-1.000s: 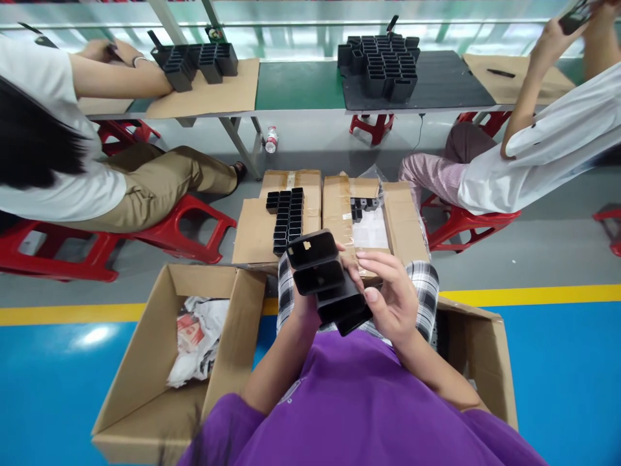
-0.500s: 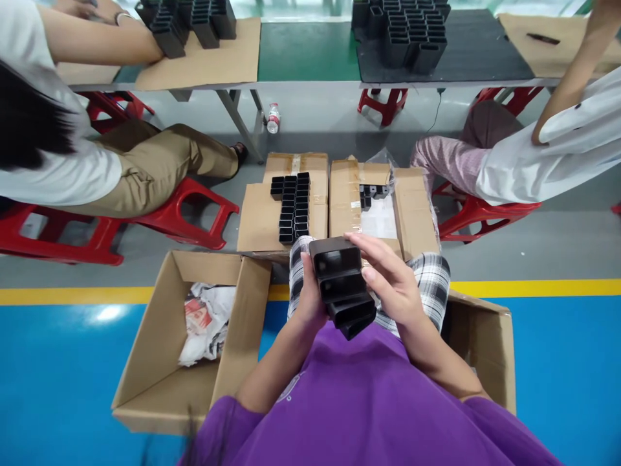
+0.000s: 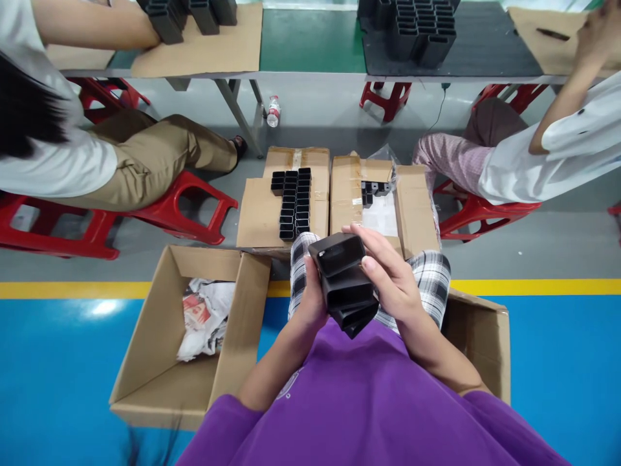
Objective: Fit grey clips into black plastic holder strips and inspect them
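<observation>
"tightening up now — the black tubes (image 3: 349,285) were splayed in steps a second ago, and here they're bunched into one crooked stack over the plaid lap (image 3: 431,278)!"

"who's got them?"

"the left hand (image 3: 313,298) is wrapped round the left side, thumb up along it, its other fingers hidden. the right hand (image 3: 396,281) has curved fingers touching the far edge and right end of the top tube (image 3: 338,254) — gripping or only steadying, i cannot tell."

"and the last half second?"

"that top tube has swung askew; it sat squarer then. the ones beneath lie at their own angles."

"meaning what for the work?"

"better gathered, i'd judge, but not lined up, and both hands look taken up with it."

"what's beyond?"

"a neat block of similar tubes (image 3: 294,200) on the left carton (image 3: 259,213), and a few black pieces (image 3: 367,193) in the open right carton (image 3: 414,206). neither batch looks altered."
</observation>
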`<state>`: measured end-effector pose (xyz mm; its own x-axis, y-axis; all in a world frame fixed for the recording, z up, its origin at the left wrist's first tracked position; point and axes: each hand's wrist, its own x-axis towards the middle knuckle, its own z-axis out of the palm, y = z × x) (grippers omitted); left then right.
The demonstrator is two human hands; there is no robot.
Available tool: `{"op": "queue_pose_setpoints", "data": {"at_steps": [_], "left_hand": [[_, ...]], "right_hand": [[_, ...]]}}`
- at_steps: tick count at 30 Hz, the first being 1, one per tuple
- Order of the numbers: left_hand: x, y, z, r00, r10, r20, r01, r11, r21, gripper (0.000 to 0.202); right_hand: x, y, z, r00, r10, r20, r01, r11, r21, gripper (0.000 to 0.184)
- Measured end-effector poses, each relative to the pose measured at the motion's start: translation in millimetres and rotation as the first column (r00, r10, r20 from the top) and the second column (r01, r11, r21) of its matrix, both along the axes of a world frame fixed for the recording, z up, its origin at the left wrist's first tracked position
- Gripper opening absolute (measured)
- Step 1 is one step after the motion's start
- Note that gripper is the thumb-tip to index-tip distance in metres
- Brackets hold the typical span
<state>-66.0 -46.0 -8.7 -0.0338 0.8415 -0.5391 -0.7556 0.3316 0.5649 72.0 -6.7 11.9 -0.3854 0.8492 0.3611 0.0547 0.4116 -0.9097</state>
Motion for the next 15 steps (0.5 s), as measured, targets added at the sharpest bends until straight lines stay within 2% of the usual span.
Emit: {"op": "queue_pose_setpoints", "data": {"at_steps": [5, 10, 15], "left_hand": [[-0.5, -2.0, -3.1, 1.0, 0.012, 0.015, -0.013, 0.999, 0.033, 0.049], [0.3, -5.2, -7.5, 1.0, -0.004, -0.016, 0.005, 0.996, 0.085, 0.055], [-2.5, -4.2, -13.0, 0.996, -0.074, -0.05, 0.075, 0.997, 0.022, 0.056]], "right_hand": [[0.1, 1.5, -0.2, 1.0, -0.029, 0.009, 0.029, 0.999, -0.014, 0.044], [-0.9, 2.2, -5.4, 0.997, -0.001, -0.071, -0.003, 0.999, -0.054, 0.046], [0.7, 3.6, -6.4, 0.995, 0.002, -0.098, -0.009, 0.997, -0.075, 0.042]]}}
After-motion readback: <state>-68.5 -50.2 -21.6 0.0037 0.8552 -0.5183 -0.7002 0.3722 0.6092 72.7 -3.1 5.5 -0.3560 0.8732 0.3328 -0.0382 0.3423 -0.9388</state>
